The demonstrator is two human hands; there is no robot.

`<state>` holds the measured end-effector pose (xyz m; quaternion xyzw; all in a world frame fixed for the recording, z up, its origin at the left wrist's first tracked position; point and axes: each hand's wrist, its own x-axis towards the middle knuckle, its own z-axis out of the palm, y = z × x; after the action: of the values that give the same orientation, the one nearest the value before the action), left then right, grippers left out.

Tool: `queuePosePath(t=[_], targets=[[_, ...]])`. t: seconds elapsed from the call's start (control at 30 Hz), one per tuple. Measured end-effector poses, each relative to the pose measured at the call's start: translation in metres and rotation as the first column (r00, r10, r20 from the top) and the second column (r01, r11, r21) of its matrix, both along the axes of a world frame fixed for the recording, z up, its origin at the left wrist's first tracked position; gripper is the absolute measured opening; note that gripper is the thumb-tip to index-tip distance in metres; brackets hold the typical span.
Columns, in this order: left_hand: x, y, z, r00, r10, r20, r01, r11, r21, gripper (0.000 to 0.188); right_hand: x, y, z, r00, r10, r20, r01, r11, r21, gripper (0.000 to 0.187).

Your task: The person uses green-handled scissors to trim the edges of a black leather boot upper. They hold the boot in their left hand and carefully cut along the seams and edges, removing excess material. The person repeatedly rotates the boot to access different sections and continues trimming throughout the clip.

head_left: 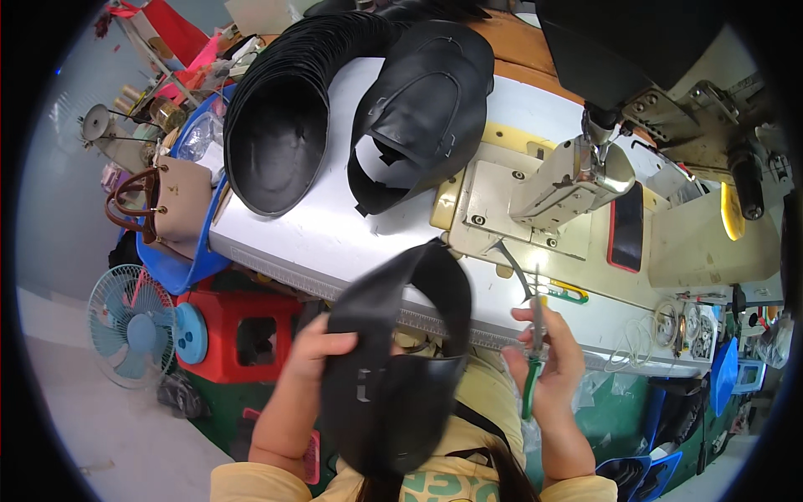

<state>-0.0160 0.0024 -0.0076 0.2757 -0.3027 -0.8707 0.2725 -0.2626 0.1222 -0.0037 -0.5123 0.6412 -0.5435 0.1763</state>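
My left hand point(316, 350) grips the left edge of a black leather-like piece point(389, 418), bent round into a loop with a large opening and small pale marks on its front. The piece hangs in front of my body, below the table's front edge. My right hand point(559, 356) is closed round green-handled scissors point(530, 386), their blades pointing up and away from me, apart from the black piece. A thin dark curved strip point(514, 263) lies just beyond the scissors.
On the white table point(288, 230) stand a nested stack of black moulded pieces point(280, 142) and more shaped black pieces point(427, 109). A sewing machine point(569, 184) is at right, beside a phone point(626, 226) and a cutter knife point(569, 290). A fan point(134, 326) and red stool point(242, 335) stand left.
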Motion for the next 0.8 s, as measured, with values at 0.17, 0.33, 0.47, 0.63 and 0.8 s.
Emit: queuePosePath(t=[0.17,0.33,0.47,0.63,0.8], targets=[[0.018,-0.05,0.091,0.854,0.458,0.248,-0.213,0.742,-0.636,0.045,-0.012,0.005,-0.005,0.999,-0.047,0.026,0.044,0.995,0.088,0.053],[0.008,-0.183,0.036,0.214,0.9,0.381,0.527,0.222,-0.82,0.033,0.006,0.002,-0.01,0.999,0.038,-0.013,-0.037,0.994,0.105,0.053],[-0.041,-0.258,-0.016,0.03,0.936,0.35,0.628,0.255,-0.735,0.03,0.009,0.001,-0.007,0.988,0.112,-0.11,-0.097,0.986,0.136,0.053],[-0.069,-0.256,-0.009,0.193,0.97,-0.147,0.264,-0.196,-0.944,0.024,-0.003,0.016,-0.018,0.993,0.035,-0.111,-0.012,0.979,0.201,0.054],[-0.093,-0.196,-0.01,0.731,0.671,0.126,-0.067,0.254,-0.965,0.053,0.003,0.006,-0.02,0.996,0.045,-0.073,-0.031,0.983,0.182,0.054]])
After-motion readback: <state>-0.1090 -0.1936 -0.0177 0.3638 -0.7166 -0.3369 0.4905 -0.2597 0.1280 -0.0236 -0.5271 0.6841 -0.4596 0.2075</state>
